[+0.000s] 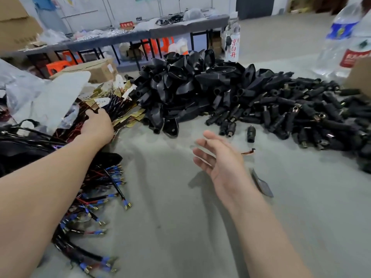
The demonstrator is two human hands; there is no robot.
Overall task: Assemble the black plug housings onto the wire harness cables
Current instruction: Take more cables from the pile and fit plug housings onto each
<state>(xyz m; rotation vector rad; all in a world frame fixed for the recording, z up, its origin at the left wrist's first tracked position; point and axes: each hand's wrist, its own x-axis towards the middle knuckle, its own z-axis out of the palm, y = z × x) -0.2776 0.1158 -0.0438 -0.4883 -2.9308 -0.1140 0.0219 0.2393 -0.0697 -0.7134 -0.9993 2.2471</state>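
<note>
The person's left hand [98, 125] lay on a thick, tangled bunch of thin black and red wire harness cables [114, 105] at the left side of the grey desk [180, 227]. Its fingers went down among the wires and were hidden, so it was not clear whether they held one. The right hand [218, 159] hung over the bare middle of the desk, fingers spread and loose, holding nothing. The big heap of shiny black plastic plug housings [190, 85] sat just past both hands. Because the wires were so tangled, a pull on one would likely drag others out with it. The left arm lay over more cables with blue sleeves and gold fork tips [100, 199], and a quick move could push them about or off the desk. The heap of housings touched a second heap of small black round plugs [301, 113], so a fast grab could pick the wrong part or make the heap slide. A wide reach to the right could knock over the tall clear plastic water bottle [341, 37].
</note>
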